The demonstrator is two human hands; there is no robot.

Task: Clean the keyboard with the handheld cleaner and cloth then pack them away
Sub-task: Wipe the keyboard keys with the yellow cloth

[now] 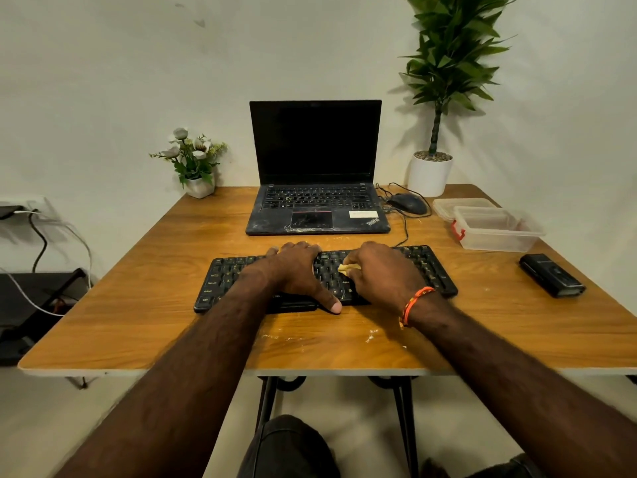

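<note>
Both your forearms reach forward, bare, and angle inward toward each other. Your left hand lies palm down with fingers spread flat and the thumb stretched back toward you. Your right hand sits just beside it, fingers curled and pinching a small yellowish wad (only a corner shows). An orange thread band circles your right wrist.

You can read "ThinkPad" on the palm rest of the laptop, at its right corner. The keyboard in front of you carries key legends, "Ctrl" among them; the others are too small to make out.
</note>
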